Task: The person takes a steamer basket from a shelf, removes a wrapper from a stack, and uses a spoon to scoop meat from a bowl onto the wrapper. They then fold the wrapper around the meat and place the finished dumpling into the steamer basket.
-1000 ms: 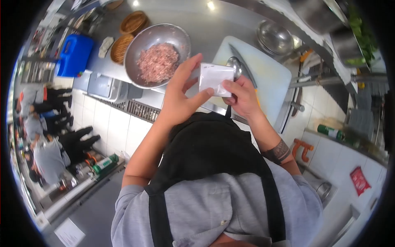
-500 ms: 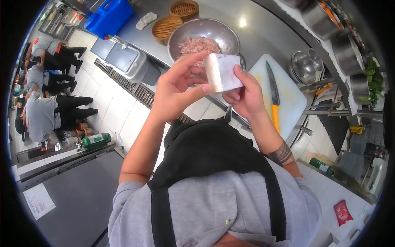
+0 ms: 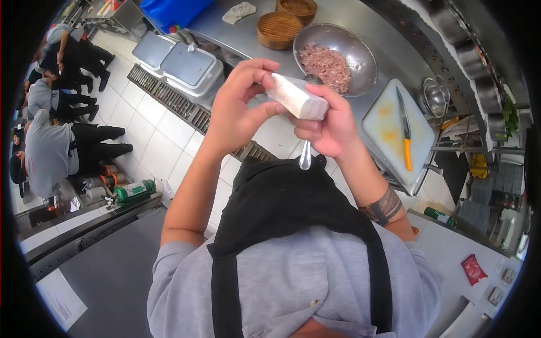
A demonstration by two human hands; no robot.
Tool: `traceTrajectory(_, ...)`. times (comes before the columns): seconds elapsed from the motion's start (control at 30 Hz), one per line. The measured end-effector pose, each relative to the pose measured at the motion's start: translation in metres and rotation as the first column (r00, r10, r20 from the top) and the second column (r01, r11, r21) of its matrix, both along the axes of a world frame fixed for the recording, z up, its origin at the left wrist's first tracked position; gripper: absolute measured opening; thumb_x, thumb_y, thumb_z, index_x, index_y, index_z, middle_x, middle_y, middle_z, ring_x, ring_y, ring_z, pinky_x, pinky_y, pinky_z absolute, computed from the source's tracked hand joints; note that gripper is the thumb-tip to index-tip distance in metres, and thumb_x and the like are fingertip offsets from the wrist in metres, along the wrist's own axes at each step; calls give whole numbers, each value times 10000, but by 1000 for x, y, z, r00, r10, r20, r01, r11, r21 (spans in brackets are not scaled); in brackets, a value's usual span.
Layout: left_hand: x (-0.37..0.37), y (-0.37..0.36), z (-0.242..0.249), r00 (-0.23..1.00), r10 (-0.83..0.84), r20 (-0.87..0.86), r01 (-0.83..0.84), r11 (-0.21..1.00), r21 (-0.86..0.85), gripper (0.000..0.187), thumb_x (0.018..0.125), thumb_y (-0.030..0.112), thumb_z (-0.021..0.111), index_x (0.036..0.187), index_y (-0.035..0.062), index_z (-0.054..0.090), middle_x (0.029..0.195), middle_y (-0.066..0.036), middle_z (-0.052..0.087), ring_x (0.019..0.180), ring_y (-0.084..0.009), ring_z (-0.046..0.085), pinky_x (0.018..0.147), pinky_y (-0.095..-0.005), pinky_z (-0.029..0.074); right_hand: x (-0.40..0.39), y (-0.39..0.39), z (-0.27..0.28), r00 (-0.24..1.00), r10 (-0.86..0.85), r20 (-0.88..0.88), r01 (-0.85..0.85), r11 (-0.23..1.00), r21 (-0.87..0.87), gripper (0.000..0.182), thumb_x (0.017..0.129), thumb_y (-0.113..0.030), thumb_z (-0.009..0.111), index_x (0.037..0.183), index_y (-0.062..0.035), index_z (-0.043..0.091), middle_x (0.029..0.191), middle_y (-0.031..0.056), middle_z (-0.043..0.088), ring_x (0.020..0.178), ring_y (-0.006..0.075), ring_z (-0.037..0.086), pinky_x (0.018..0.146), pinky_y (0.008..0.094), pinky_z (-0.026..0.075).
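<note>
My left hand [image 3: 236, 110] and my right hand [image 3: 329, 121] together hold a white paper-wrapped packet [image 3: 296, 97] in front of my chest. The left thumb and fingers pinch its near end. My right hand also grips a metal spoon [image 3: 305, 155], whose handle points down toward my black apron. Beyond the hands stands a steel bowl [image 3: 360, 50] of minced pink meat [image 3: 326, 63] on the steel counter [image 3: 338, 17].
A white cutting board [image 3: 394, 127] with a yellow-handled knife [image 3: 406, 138] lies right of the bowl. Two bamboo steamers [image 3: 279, 28], a cloth, a blue jug and grey lidded bins [image 3: 189, 62] lie to the left. Steel bowls and pots stand at right. Several people stand far left.
The view has swung, so the counter and bowl slid up and right. Both hands kept the packet, which has turned from flat-on to edge-on.
</note>
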State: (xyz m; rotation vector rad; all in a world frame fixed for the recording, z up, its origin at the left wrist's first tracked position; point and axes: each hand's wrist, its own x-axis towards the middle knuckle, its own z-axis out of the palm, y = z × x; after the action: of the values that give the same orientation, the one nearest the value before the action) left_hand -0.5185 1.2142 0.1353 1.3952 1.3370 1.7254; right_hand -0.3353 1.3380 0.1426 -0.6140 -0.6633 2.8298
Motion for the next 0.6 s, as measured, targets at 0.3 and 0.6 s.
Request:
traceTrajectory(0.3, -28, -45, 11, 974, -52, 221, 71, 995, -77, 247, 872, 32, 814, 1053, 27, 646, 1521, -165, 444, 1324, -260, 549, 1027, -395, 563, -37, -36, 28, 980, -197, -32, 176, 782, 598, 274, 988, -175, 693, 1216, -43, 619, 977, 27, 686, 765, 48, 625, 577, 222, 456)
traceTrajectory(0.6, -20, -36, 0, 947, 232, -221, -190, 962, 198, 177, 880, 87, 812, 917, 45, 643, 1431, -164, 495, 1240, -279, 512, 1105, -427, 425, -45, -32, 31, 977, -191, -95, 209, 771, 601, 310, 1011, -177, 678, 1273, -31, 601, 1039, 40, 703, 891, 79, 691, 693, 234, 545)
